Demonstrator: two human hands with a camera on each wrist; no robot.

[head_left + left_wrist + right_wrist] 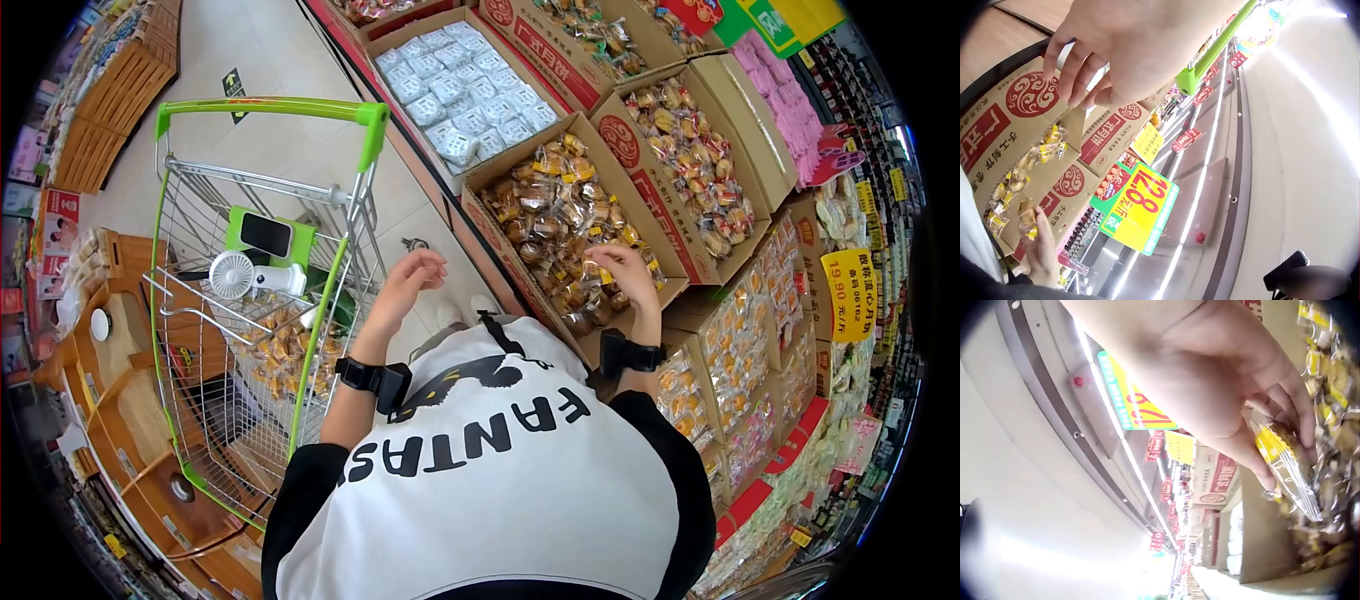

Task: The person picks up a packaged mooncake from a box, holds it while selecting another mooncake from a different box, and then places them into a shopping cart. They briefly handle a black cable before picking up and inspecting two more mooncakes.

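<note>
The right hand [627,274] is over a cardboard box of small wrapped pastries [560,215]. In the right wrist view, its thumb and fingers pinch one pastry in clear and yellow wrapping [1282,464]; the same packet [1027,219] shows in the left wrist view. The left hand [413,280] hangs in the air between the cart and the box, its fingers loosely bent, holding nothing. In the left wrist view that hand [1110,56] appears large, in front of the printed cartons.
At the left stands a shopping cart with a green handle [270,105]; a phone [266,235], a white fan [233,274] and bagged pastries [285,355] are in it. Other boxes hold white packets [465,90] and red-wrapped pastries [690,165]. Wooden shelving [120,370] lies beyond the cart.
</note>
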